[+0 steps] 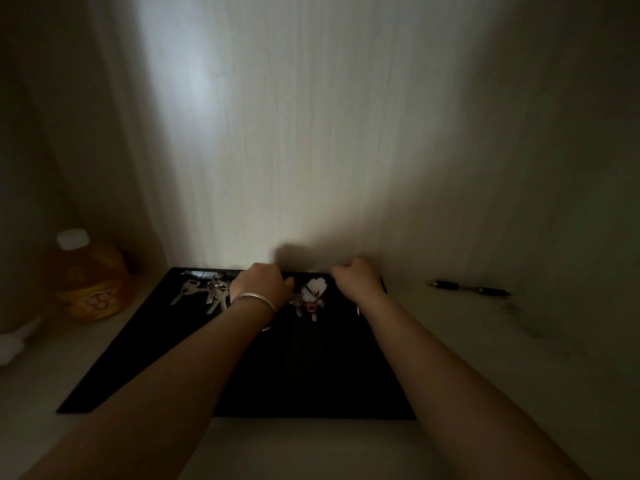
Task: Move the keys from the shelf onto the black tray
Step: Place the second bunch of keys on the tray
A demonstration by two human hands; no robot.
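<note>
Dim shot, light pooling on the back wall (pixel 277 133). Black tray (pixel 173 358) lies flat on the pale shelf (pixel 502 358), its far edge against the wall.

Keys already sit along the tray's far edge: a single silver key (pixel 185 291) at the tray's far left, a bunch on a ring (pixel 217 294) just right of it, and a bunch with a white flower-shaped charm (pixel 313 294) near the tray's middle. Laid in a row, apart from each other, likely so each set stays separate and easy to see on the black.

Left hand (pixel 265 284), bracelet (pixel 252 299) on the wrist, hangs over the tray between the ring bunch and the charm bunch, fingers curled down; whether it grips anything cannot be told. Right hand (pixel 355 277) is curled into a loose fist over the tray's far right edge; contents hidden too. A thin pale sliver shows on the tray just under the right wrist, maybe another key, unclear.

Off the tray: a yellow bottle with white cap (pixel 88 278) to its left, a black pen (pixel 467 288) to its right on the shelf. No keys visible on bare shelf; task looks nearly done.
</note>
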